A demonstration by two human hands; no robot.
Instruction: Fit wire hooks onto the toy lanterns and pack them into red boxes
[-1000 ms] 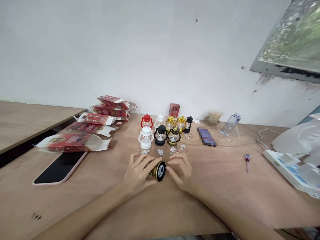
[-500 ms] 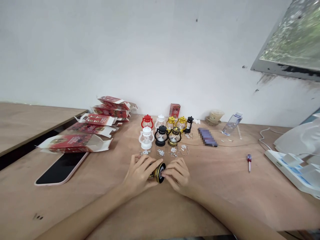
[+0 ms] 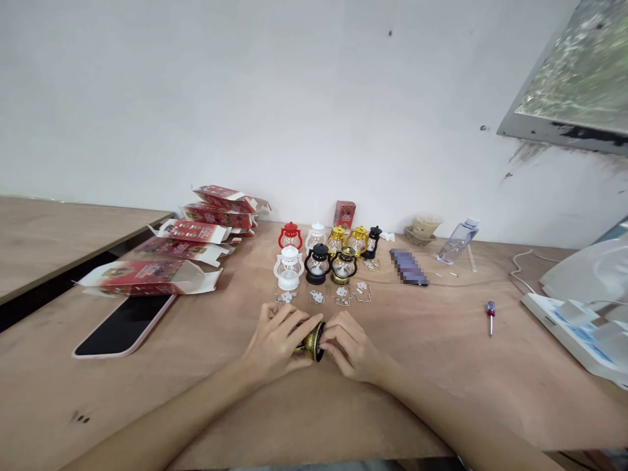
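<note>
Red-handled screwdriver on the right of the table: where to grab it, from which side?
Take the screwdriver by its red handle, the far, thicker end, pinching across it from above. It lies flat on the bare wood with the thin shaft pointing toward the near edge, and nothing crowds it. The right hand is nearer than the left.

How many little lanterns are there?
9. Five in the back row, three in front of them, and one gold lantern lying between the left hand and right hand. None looks hidden.
</note>
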